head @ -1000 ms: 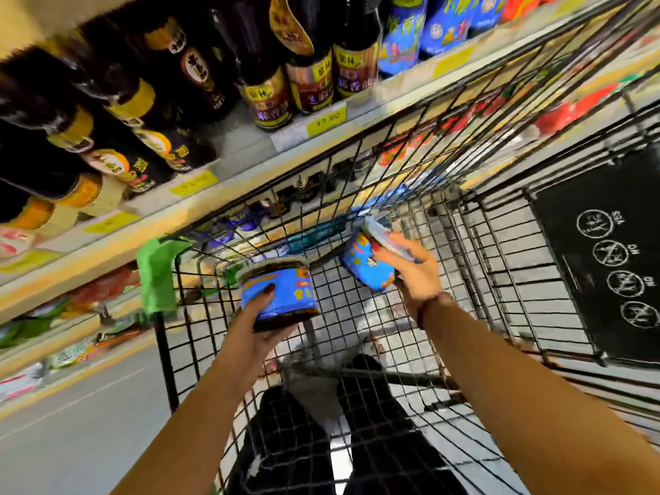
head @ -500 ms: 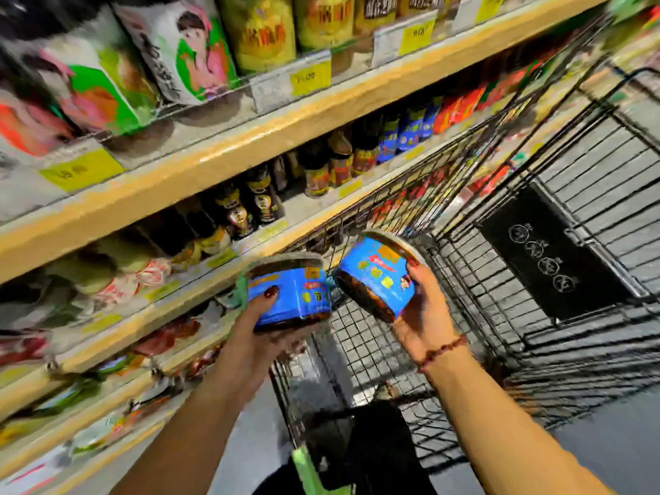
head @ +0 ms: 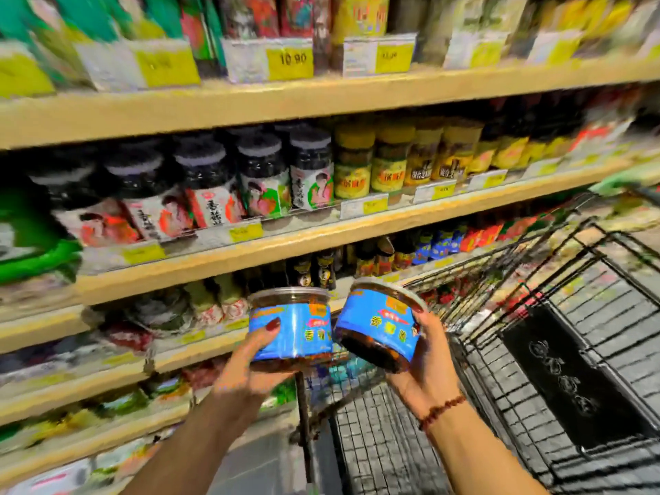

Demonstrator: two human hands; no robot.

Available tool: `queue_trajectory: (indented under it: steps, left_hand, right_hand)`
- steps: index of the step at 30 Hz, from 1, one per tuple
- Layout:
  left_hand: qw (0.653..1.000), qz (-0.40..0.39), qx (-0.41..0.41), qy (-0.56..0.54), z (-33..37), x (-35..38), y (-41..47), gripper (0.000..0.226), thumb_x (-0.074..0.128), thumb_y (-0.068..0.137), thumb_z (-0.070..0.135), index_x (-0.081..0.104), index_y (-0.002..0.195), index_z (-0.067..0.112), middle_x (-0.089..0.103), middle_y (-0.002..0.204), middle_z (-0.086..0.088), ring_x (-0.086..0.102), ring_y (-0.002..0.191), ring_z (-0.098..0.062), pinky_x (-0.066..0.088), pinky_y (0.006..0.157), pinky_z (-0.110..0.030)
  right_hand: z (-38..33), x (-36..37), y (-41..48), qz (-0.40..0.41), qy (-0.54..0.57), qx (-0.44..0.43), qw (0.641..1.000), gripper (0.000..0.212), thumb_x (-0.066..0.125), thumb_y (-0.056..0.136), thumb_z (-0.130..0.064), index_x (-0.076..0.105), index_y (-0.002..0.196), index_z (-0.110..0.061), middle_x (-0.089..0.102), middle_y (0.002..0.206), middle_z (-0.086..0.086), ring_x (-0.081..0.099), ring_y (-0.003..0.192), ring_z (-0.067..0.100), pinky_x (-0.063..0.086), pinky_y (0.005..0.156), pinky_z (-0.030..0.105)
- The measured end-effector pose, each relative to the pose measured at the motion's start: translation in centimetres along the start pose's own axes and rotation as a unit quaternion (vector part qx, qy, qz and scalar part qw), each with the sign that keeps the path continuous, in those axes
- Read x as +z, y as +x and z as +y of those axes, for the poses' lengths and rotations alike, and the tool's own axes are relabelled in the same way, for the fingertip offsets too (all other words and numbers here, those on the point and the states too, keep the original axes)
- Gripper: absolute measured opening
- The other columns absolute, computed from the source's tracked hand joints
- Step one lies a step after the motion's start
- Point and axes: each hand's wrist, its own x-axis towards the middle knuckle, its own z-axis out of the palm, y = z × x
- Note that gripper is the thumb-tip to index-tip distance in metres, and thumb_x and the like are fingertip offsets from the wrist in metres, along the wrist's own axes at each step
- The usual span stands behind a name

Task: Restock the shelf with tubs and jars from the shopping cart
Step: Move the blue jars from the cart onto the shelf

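Note:
My left hand [head: 250, 369] grips a blue-labelled tub [head: 296, 326] from below and the side; it stands upright with a clear lid. A second blue-labelled tub [head: 378, 326], tilted to the left, sits in my right hand [head: 425, 373], fingers curled round its side. Both tubs hang in front of the wooden shelf [head: 250, 251], just left of the black wire shopping cart [head: 535, 369]. The two tubs nearly touch each other.
The middle shelf holds black-lidded jars [head: 264, 173] on the left and yellow-labelled jars [head: 389, 162] to their right. Dark sauce bottles [head: 314, 269] stand on the shelf below. Packets fill the top and bottom shelves. Yellow price tags [head: 291, 58] line the shelf edges.
Both hands lifted the tubs out of the cart and up toward the shelves. The view swung up from the cart to face the shelving.

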Motion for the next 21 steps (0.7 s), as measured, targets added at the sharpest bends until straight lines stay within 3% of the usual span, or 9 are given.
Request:
queue_trajectory:
  steps: [2, 6, 11, 13, 15, 18, 21]
  left_hand:
    - [0.999, 0.020, 0.030, -0.008, 0.3, 0.6, -1.6, 0.106, 0.095, 0.012, 0.035, 0.061, 0.107, 0.004, 0.070, 0.103, -0.020, 0.070, 0.088, -0.035, 0.052, 0.076, -0.058]
    - [0.992, 0.063, 0.106, -0.038, 0.2, 1.1, -5.0, 0.083, 0.095, 0.010, 0.035, 0.074, 0.085, 0.007, 0.072, 0.096, -0.019, 0.071, 0.081, -0.031, 0.056, 0.069, -0.051]
    - [0.981, 0.114, 0.156, -0.020, 1.5, 0.2, -9.6, 0.104, 0.094, 0.023, 0.040, 0.059, 0.114, 0.002, 0.066, 0.113, -0.023, 0.063, 0.104, -0.040, 0.046, 0.091, -0.060]
    - [0.978, 0.117, 0.173, -0.006, 2.6, -0.3, -11.7, 0.099, 0.092, 0.032, 0.036, 0.057, 0.117, 0.001, 0.066, 0.114, -0.023, 0.064, 0.103, -0.039, 0.050, 0.087, -0.054]
    - [0.971, 0.131, 0.200, -0.001, 4.0, -0.9, -13.6, 0.095, 0.093, 0.026, 0.036, 0.061, 0.110, 0.005, 0.069, 0.107, -0.020, 0.068, 0.093, -0.034, 0.053, 0.081, -0.050]
    - [0.960, 0.146, 0.240, -0.006, 6.2, -1.6, -15.7, 0.102, 0.094, 0.018, 0.041, 0.062, 0.110, 0.008, 0.070, 0.107, -0.018, 0.069, 0.090, -0.033, 0.052, 0.079, -0.049]
    - [0.950, 0.145, 0.275, -0.023, 8.6, -2.7, -17.9, 0.100, 0.094, 0.017, 0.039, 0.063, 0.106, 0.007, 0.069, 0.106, -0.020, 0.069, 0.087, -0.036, 0.052, 0.076, -0.055]
  right_hand:
    - [-0.5, 0.9, -0.2, -0.015, -0.008, 0.024, 1.000, 0.085, 0.095, 0.025, -0.027, 0.073, 0.103, -0.002, 0.070, 0.106, 0.021, 0.072, 0.085, 0.030, 0.060, 0.064, 0.040]
    - [-1.2, 2.8, -0.2, -0.051, -0.039, 0.057, 0.996, 0.099, 0.096, 0.020, -0.027, 0.064, 0.109, 0.002, 0.072, 0.099, 0.021, 0.072, 0.080, 0.030, 0.059, 0.057, 0.038]
    - [0.5, 5.6, -0.4, -0.081, -0.105, 0.116, 0.984, 0.114, 0.094, 0.019, -0.038, 0.060, 0.120, 0.001, 0.070, 0.106, 0.021, 0.072, 0.080, 0.028, 0.059, 0.063, 0.035]
    - [1.5, 7.3, -0.5, -0.094, -0.117, 0.129, 0.980, 0.111, 0.094, 0.018, -0.039, 0.062, 0.117, -0.001, 0.070, 0.107, 0.020, 0.072, 0.079, 0.027, 0.059, 0.061, 0.034]
    - [2.3, 9.4, -0.8, -0.120, -0.117, 0.132, 0.977, 0.098, 0.095, 0.018, -0.036, 0.067, 0.106, -0.004, 0.071, 0.105, 0.019, 0.072, 0.079, 0.026, 0.060, 0.059, 0.034]
    - [3.5, 12.8, -1.3, -0.171, -0.109, 0.139, 0.969, 0.076, 0.095, 0.022, -0.034, 0.076, 0.091, -0.008, 0.071, 0.107, 0.019, 0.072, 0.084, 0.028, 0.059, 0.068, 0.041]
    - [5.0, 16.4, -1.5, -0.190, -0.109, 0.151, 0.964, 0.090, 0.096, 0.020, -0.033, 0.069, 0.101, -0.004, 0.070, 0.108, 0.020, 0.072, 0.083, 0.028, 0.058, 0.072, 0.040]
